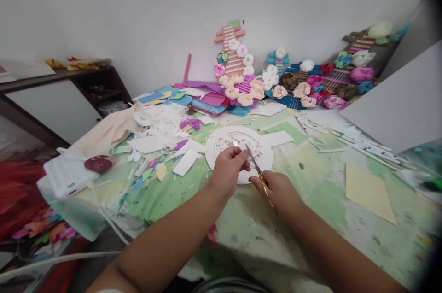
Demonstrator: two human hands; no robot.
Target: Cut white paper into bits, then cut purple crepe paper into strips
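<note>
A pair of gold-handled scissors (263, 183) is in my right hand (281, 194), its blades angled up and to the left. The tips reach close to the fingers of my left hand (228, 168), which are pinched together; what they hold, if anything, is too small to make out. Both hands are over the near part of a flat white disc (266, 160). Small white cut pieces (226, 142) lie heaped in the disc's middle, partly hidden by my left hand. A white paper strip (278, 138) touches the disc's upper right edge.
White shreds (162, 122) and coloured sheets (207, 95) pile up at the back left. Guitar-shaped crafts with paper flowers (236, 60) lean on the wall. Rolled paper sticks (369, 148) and a cream sheet (369, 191) lie right. A white corded device (67, 173) sits left.
</note>
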